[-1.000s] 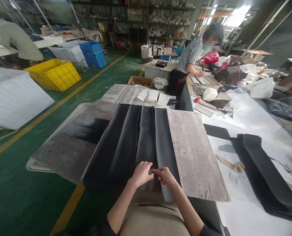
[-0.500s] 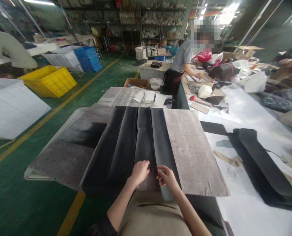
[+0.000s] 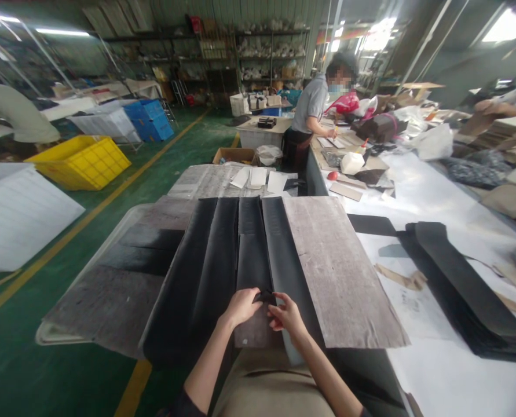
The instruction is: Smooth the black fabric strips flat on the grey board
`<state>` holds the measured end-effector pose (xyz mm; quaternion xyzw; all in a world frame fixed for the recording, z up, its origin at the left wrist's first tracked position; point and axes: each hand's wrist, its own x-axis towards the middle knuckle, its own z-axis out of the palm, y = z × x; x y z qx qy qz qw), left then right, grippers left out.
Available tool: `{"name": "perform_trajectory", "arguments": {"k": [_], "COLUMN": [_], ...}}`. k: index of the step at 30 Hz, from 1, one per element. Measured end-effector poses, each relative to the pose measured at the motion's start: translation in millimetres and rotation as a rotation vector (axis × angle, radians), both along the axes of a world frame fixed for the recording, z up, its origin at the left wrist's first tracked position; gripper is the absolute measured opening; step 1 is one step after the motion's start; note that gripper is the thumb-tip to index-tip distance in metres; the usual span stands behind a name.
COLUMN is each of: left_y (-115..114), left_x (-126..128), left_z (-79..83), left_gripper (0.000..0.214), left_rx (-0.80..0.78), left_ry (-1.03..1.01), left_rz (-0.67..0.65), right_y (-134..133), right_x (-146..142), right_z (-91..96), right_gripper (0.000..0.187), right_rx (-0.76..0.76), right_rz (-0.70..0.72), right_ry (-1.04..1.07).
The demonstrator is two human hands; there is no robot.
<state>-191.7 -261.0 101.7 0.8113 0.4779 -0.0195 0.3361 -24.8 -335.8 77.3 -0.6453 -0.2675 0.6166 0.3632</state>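
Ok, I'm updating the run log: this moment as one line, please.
left hand: pinches near end of black strip | right hand: pinches same end | strip: lies among others on grey board

Finding: the premises are a factory workshop. Directly ahead of the fingers (image 3: 249, 300), black strips (image 3: 249, 249) lie in rows on a grey board (image 3: 340, 266). Left of the fingers runs a green painted floor (image 3: 32, 359) with a yellow lane line (image 3: 88, 218), a yellow crate (image 3: 81, 162) and blue crates (image 3: 149, 119). Right of them extends a long white worktable (image 3: 440, 197), where a co-worker (image 3: 310, 107) stands. Far ahead, stocked shelving (image 3: 262, 52) lines the back wall.
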Motion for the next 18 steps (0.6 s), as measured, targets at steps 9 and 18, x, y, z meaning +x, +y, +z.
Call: {"name": "perform_trajectory", "arguments": {"k": [9,18], "left_y": [7.8,13.2], "left_x": [-2.9,-3.9], "left_z": [0.7,1.7], "left_gripper": [0.016,0.022], "left_rx": [-0.026,-0.074], "left_ry": [-0.009,-0.03], "left_rz": [-0.002,0.001], "right_y": [12.3,15.8], "right_x": [-6.1,-7.2], "right_z": [-16.9,-18.1], "right_gripper": [0.037,0.017], "right_rx": [0.071,0.14], "right_rz": [0.075,0.17], "right_ry": [-0.211,-0.463]}}
